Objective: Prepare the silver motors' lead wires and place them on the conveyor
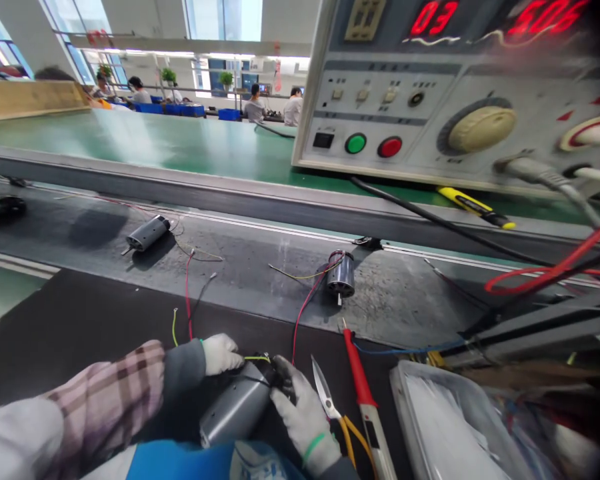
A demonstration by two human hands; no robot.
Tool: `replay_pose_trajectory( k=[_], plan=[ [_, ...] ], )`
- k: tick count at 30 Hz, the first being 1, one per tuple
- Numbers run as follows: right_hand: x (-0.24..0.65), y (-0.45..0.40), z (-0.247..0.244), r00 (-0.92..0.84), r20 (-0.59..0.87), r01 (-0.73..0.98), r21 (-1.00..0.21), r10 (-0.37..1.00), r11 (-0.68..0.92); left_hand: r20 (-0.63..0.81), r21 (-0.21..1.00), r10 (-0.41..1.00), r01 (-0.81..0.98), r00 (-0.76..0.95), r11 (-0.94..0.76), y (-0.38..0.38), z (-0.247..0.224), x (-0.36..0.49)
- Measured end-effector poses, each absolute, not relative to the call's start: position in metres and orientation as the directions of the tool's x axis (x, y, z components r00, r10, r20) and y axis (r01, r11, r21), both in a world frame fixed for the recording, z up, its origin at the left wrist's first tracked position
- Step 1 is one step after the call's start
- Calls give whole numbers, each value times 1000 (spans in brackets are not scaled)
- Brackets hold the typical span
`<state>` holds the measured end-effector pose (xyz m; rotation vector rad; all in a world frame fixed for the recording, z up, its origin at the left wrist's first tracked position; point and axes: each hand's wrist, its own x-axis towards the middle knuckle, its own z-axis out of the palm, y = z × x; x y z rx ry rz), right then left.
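Observation:
A grey cylindrical motor [237, 403] lies tilted on the dark mat, low in the view. My left hand [221, 354], in a white glove, is closed at its upper left side by the yellow-green wire [256, 359]; what the fingertips pinch is too small to name. At the motor's upper right end is my right hand [300, 407], gloved with darkened fingertips, its fingers bent against the motor's end beside the wires. Scissors with orange handles [329, 400] and a red probe [359, 367] lie to the right of my right hand.
Two more motors [149, 233] [341, 275] with wires rest on the grey belt. A tester [390, 107] with red digits stands at upper right, a yellow pen [475, 205] below it. A plastic bin [405, 400] is at lower right. People sit far behind.

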<state>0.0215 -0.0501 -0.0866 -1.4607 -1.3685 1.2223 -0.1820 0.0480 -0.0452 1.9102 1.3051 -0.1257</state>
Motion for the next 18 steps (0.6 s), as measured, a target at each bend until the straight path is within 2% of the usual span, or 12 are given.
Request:
replay_pose_trajectory(
  k=[2,5,9,11,13,16,18],
  plan=[
    [18,-37,-82,-70,-105,358,-931,992,-73,-505,530,754,840,421,-114,44,-38,-179],
    [11,-17,-68,-169,-88,517,-856,982,12,-489,487,761,857,425,-165,44,-24,-165],
    [2,-2,-53,-285,-102,650,-752,953,114,-375,353,747,830,549,-433,41,-11,-153],
    [-4,-2,-51,-279,-76,684,-715,957,143,-337,235,724,799,601,-553,35,-10,-151],
    [-10,-7,-50,-243,-52,716,-683,969,143,-335,152,718,787,610,-598,27,-8,-150],
    [-2,-24,-43,-209,-54,723,-681,976,117,-348,104,722,790,598,-604,15,-6,-149],
    [26,-43,-33,-118,-66,722,-691,991,40,-354,102,725,795,591,-598,11,-5,-150]
  ],
)
